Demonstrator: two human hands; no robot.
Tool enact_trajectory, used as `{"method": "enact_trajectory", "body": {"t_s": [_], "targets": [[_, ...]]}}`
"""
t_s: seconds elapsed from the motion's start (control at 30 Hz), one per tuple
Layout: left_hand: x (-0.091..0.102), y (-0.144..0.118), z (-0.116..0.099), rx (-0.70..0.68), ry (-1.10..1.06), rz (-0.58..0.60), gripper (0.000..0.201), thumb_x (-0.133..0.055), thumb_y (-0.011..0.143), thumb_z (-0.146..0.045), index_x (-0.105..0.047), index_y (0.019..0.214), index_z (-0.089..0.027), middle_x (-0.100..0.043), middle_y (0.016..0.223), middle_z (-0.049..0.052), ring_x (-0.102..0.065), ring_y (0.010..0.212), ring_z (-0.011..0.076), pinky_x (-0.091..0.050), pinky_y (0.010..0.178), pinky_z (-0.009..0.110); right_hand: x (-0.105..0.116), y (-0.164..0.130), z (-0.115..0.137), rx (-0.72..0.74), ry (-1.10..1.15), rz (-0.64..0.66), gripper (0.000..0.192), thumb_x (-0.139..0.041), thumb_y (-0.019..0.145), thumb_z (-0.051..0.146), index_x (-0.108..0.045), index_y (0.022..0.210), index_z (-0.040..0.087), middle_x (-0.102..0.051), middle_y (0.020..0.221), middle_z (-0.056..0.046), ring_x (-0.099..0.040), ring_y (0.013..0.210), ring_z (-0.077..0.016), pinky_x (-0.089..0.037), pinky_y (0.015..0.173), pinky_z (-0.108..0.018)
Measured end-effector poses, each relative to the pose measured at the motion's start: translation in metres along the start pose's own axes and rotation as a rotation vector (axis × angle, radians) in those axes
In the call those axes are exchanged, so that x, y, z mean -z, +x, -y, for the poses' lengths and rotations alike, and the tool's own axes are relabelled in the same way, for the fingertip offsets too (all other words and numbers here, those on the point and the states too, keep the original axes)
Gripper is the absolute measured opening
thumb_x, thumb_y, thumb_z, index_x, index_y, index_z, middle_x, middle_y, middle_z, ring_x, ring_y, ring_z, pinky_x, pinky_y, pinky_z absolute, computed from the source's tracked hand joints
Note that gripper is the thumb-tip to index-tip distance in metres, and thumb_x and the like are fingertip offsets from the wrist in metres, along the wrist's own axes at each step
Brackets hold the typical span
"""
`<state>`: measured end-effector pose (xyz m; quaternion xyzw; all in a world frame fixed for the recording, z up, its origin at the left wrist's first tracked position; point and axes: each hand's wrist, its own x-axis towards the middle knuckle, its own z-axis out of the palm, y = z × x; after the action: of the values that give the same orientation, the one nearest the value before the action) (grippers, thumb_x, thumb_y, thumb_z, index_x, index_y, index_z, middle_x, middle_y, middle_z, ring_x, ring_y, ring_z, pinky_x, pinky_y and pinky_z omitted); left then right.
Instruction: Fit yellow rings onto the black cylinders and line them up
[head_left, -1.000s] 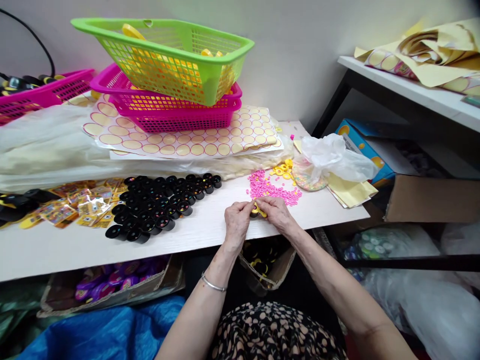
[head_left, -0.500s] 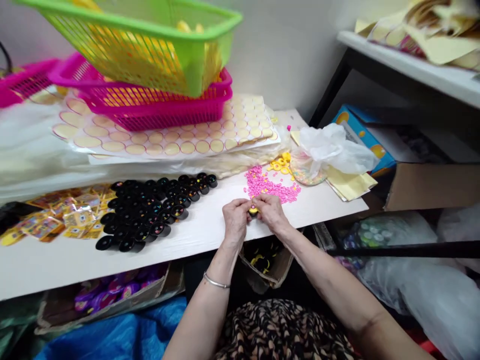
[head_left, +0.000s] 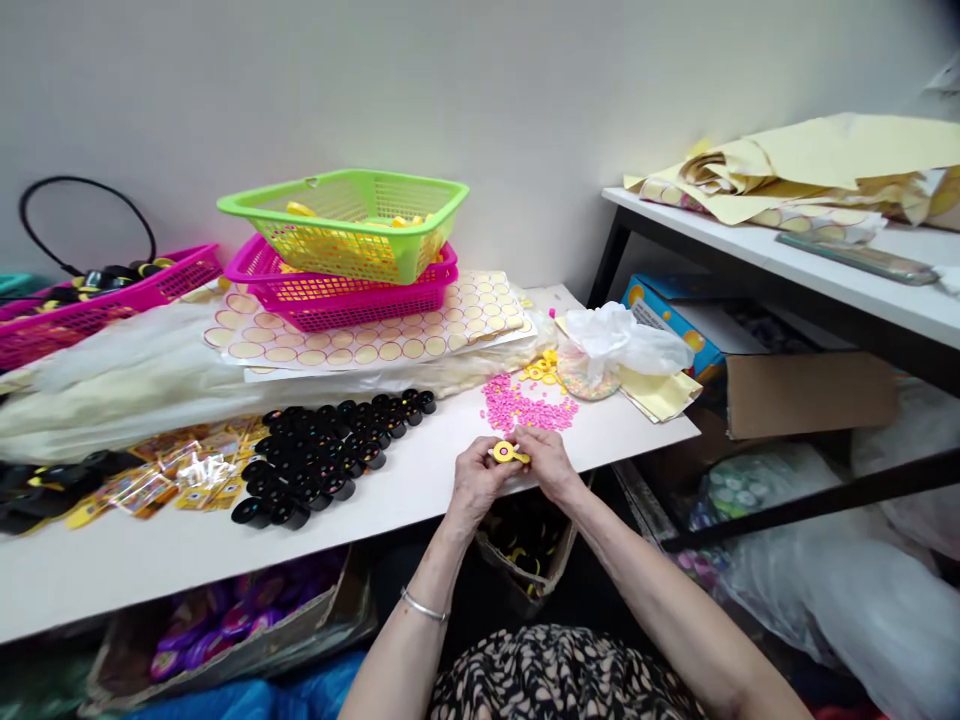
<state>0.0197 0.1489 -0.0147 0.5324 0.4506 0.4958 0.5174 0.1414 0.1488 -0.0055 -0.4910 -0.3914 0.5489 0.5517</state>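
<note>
Near the table's front edge, my left hand (head_left: 478, 475) pinches a small yellow round piece with a pink centre (head_left: 505, 452) and a short tab pointing right. My right hand (head_left: 547, 463) is closed at the tab side of the same piece; its fingertips are partly hidden. Just beyond my hands lies a scatter of small pink pieces (head_left: 536, 412). Several loose yellow pieces (head_left: 541, 370) lie behind them. To the left stand rows of short black cylinders (head_left: 315, 465), some with coloured specks inside.
Shiny yellow packets (head_left: 169, 470) lie left of the cylinders. A green basket (head_left: 427, 235) sits in a pink basket (head_left: 345, 312) on sticker sheets (head_left: 390, 350). A white plastic bag (head_left: 622, 340) stands at right. Below the table edge is an open box (head_left: 559, 575) with black and yellow parts.
The camera view has tilted up, showing more wall and shelf. The yellow piece in my hands has turned so its round face and pink centre show, with the tab to the right.
</note>
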Motion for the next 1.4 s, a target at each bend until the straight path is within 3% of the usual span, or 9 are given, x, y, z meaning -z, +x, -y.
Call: {"method": "enact_trajectory", "body": {"t_s": [0.07, 0.13, 0.27, 0.4, 0.53, 0.8, 1.03, 1.2, 1.4], "targets": [[-0.005, -0.010, -0.007, -0.067, 0.003, 0.042, 0.035, -0.080, 0.051, -0.027, -0.067, 0.081, -0.014, -0.059, 0.077, 0.001, -0.051, 0.065, 0.0105, -0.041, 0.060, 0.022, 0.016, -0.013, 0.004, -0.034, 0.137, 0.046, 0.028, -0.062, 0.071, 0.043, -0.064, 0.073, 0.014, -0.057, 0.057, 0.002, -0.047, 0.048, -0.0075, -0.036, 0.047, -0.021], [-0.009, -0.020, -0.017, -0.143, 0.053, 0.076, 0.033, -0.079, 0.054, -0.028, -0.067, 0.082, -0.016, -0.060, 0.080, 0.002, -0.053, 0.073, 0.0133, -0.042, 0.065, 0.025, 0.033, -0.028, 0.006, -0.065, 0.233, 0.186, 0.027, -0.071, 0.064, 0.032, -0.066, 0.085, 0.016, -0.064, 0.072, -0.001, -0.057, 0.064, -0.0105, -0.044, 0.061, -0.022], [-0.014, -0.037, -0.034, -0.300, 0.216, 0.184, 0.031, -0.080, 0.055, -0.029, -0.068, 0.081, -0.017, -0.062, 0.076, 0.003, -0.052, 0.078, 0.0166, -0.042, 0.072, 0.029, 0.059, -0.051, 0.003, -0.148, 0.334, 0.486, 0.053, -0.078, 0.054, 0.017, -0.062, 0.104, 0.020, -0.065, 0.101, -0.004, -0.059, 0.093, -0.0159, -0.045, 0.083, -0.028], [-0.017, -0.046, -0.036, -0.367, 0.198, 0.347, 0.032, -0.079, 0.057, -0.029, -0.069, 0.086, -0.018, -0.063, 0.078, 0.005, -0.054, 0.077, 0.0168, -0.044, 0.071, 0.031, 0.073, -0.058, -0.002, -0.154, 0.376, 0.557, 0.057, -0.079, 0.052, 0.016, -0.061, 0.107, 0.018, -0.065, 0.101, -0.005, -0.060, 0.093, -0.0164, -0.045, 0.085, -0.030], [-0.016, -0.049, -0.029, -0.333, 0.164, 0.405, 0.035, -0.079, 0.056, -0.029, -0.070, 0.088, -0.018, -0.062, 0.078, 0.005, -0.055, 0.076, 0.0164, -0.046, 0.070, 0.031, 0.079, -0.059, -0.004, -0.200, 0.365, 0.656, 0.072, -0.083, 0.042, 0.014, -0.060, 0.110, 0.018, -0.065, 0.103, -0.006, -0.059, 0.096, -0.0188, -0.047, 0.082, -0.030], [-0.022, -0.054, -0.038, -0.472, 0.324, 0.416, 0.029, -0.072, 0.065, -0.032, -0.069, 0.091, -0.020, -0.067, 0.077, 0.006, -0.054, 0.075, 0.0177, -0.045, 0.071, 0.033, 0.071, -0.075, 0.007, -0.130, 0.233, 0.563, 0.068, -0.083, 0.045, 0.015, -0.059, 0.109, 0.017, -0.062, 0.102, -0.005, -0.057, 0.095, -0.0171, -0.045, 0.081, -0.028], [-0.028, -0.065, -0.038, -0.613, 0.615, 0.536, 0.017, -0.058, 0.076, -0.031, -0.068, 0.082, -0.018, -0.065, 0.081, 0.008, -0.049, 0.072, 0.0174, -0.040, 0.072, 0.034, 0.075, -0.081, 0.021, -0.266, 0.150, 0.602, 0.058, -0.080, 0.047, 0.014, -0.063, 0.102, 0.013, -0.063, 0.084, -0.001, -0.058, 0.076, -0.0131, -0.045, 0.068, -0.023], [-0.028, -0.068, -0.028, -0.645, 0.622, 0.530, 0.014, -0.058, 0.076, -0.027, -0.066, 0.081, -0.017, -0.063, 0.076, 0.007, -0.047, 0.072, 0.0176, -0.037, 0.070, 0.033, 0.073, -0.082, 0.021, -0.296, 0.099, 0.567, 0.045, -0.078, 0.048, 0.013, -0.065, 0.091, 0.011, -0.062, 0.078, 0.001, -0.055, 0.070, -0.0108, -0.042, 0.063, -0.021], [-0.026, -0.072, -0.026, -0.673, 0.681, 0.552, 0.016, -0.053, 0.079, -0.027, -0.065, 0.077, -0.017, -0.062, 0.076, 0.007, -0.046, 0.071, 0.0169, -0.036, 0.070, 0.033, 0.067, -0.085, 0.017, -0.328, 0.072, 0.527, 0.044, -0.080, 0.043, 0.014, -0.066, 0.084, 0.011, -0.060, 0.069, 0.003, -0.052, 0.062, -0.0091, -0.041, 0.056, -0.020]]}}
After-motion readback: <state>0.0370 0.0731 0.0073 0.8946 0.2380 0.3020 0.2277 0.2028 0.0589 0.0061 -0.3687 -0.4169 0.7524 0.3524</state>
